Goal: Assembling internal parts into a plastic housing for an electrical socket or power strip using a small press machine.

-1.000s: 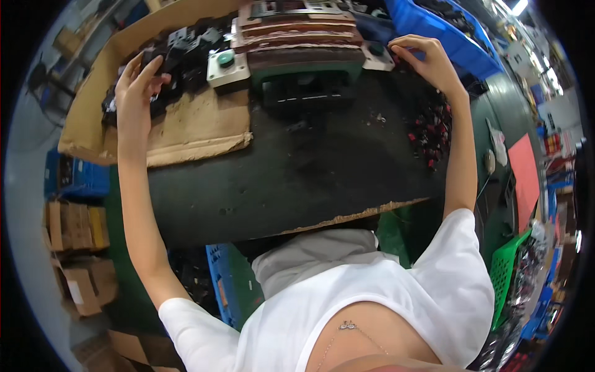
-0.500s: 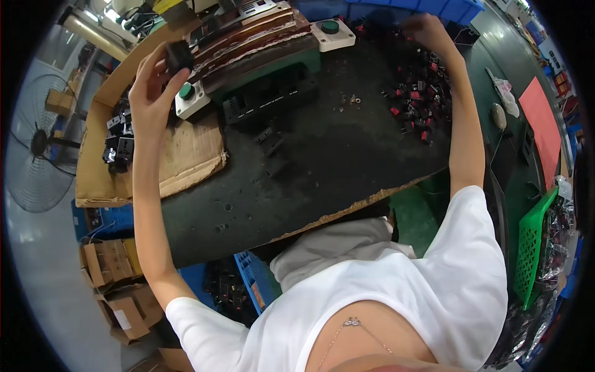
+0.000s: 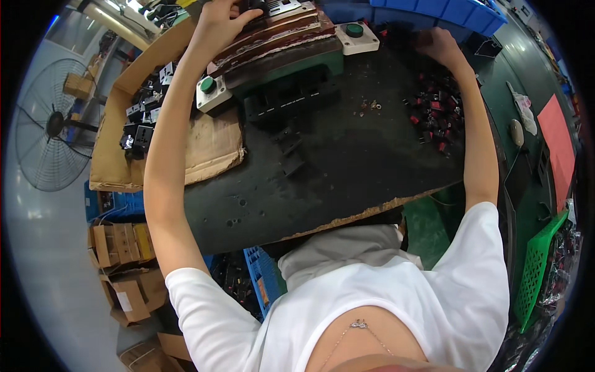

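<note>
**Both hands reach to the far side of the black bench**

Left hand [image 3: 224,18] is stretched to the far edge of the scene, fingers curled together around a small black part [image 3: 253,6] at the top of the press fixture [image 3: 279,46]; how tightly it pinches cannot be told, since the part sits at the picture's rim. Right hand [image 3: 439,44] lies far right, fingers bent down and closed into a scatter of small red-and-black parts [image 3: 434,118] on the black work mat [image 3: 334,180]; what it pinches is hidden under the fingers.

Between the hands stands the fixture, a green block topped with brown layered plates. Just beside it on the left sits a white box with a green push button [image 3: 211,93], and a second green push button box [image 3: 356,36] sits at its far right corner. Left of the mat, a flattened cardboard sheet [image 3: 204,149] carries a heap of black socket-like pieces [image 3: 142,118]. Blue plastic bins [image 3: 446,11] line the far right edge. A floor fan [image 3: 52,139] stands well off to the left, with cardboard boxes [image 3: 121,248] nearer, and a green basket [image 3: 539,266] stands near right.
</note>
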`<state>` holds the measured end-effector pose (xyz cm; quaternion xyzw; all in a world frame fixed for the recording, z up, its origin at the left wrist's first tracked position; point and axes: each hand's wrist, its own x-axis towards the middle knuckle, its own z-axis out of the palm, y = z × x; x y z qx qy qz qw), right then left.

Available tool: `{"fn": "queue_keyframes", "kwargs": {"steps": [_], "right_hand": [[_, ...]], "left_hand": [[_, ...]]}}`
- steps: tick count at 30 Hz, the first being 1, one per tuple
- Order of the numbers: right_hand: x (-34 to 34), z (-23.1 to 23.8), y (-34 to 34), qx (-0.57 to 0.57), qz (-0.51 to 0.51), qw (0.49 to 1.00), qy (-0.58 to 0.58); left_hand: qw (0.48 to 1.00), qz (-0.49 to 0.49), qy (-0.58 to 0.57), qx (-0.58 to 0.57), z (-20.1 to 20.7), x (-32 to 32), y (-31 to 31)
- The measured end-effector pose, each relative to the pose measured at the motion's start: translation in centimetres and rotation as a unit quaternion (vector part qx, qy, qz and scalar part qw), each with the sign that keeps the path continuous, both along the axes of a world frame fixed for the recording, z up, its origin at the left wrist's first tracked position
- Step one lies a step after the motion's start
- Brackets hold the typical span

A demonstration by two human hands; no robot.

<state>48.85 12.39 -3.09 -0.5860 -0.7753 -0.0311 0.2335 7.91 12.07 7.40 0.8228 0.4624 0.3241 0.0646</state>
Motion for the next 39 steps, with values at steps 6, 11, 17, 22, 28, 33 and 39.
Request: {"fn": "queue_keyframes", "kwargs": {"steps": [6,11,17,22,28,33,39], "right_hand": [[-0.3,0.0,0.1,-0.073,0.002,0.997,0.017],[0.5,0.4,-0.5,-0.065,0.016,0.998,0.018],[-0.1,1.0,-0.9,-0.112,-0.003,0.993,-0.038],[1.6,0.3,0.4,-0.082,0.016,0.997,-0.007],[-2.0,0.8,2.1,-0.210,0.399,0.779,0.436],[-5.6,5.2,-3.4,-0.276,0.163,0.661,0.678],[-5.7,4.7,-3.3,-0.293,0.189,0.645,0.680]], "left_hand": [[0.994,0.068,0.084,0.023,1.0,0.1,0.4],[0.992,0.023,0.076,0.097,0.5,-0.4,0.7],[0.993,0.070,0.098,0.002,1.1,0.0,-1.0],[0.991,0.004,0.129,0.045,0.5,-0.3,0.1],[0.993,0.001,0.111,0.044,-0.1,0.6,0.2],[0.988,-0.035,0.126,0.079,-1.4,-1.6,1.0],[0.967,0.013,0.162,0.196,-1.9,-0.7,-0.6]]}}
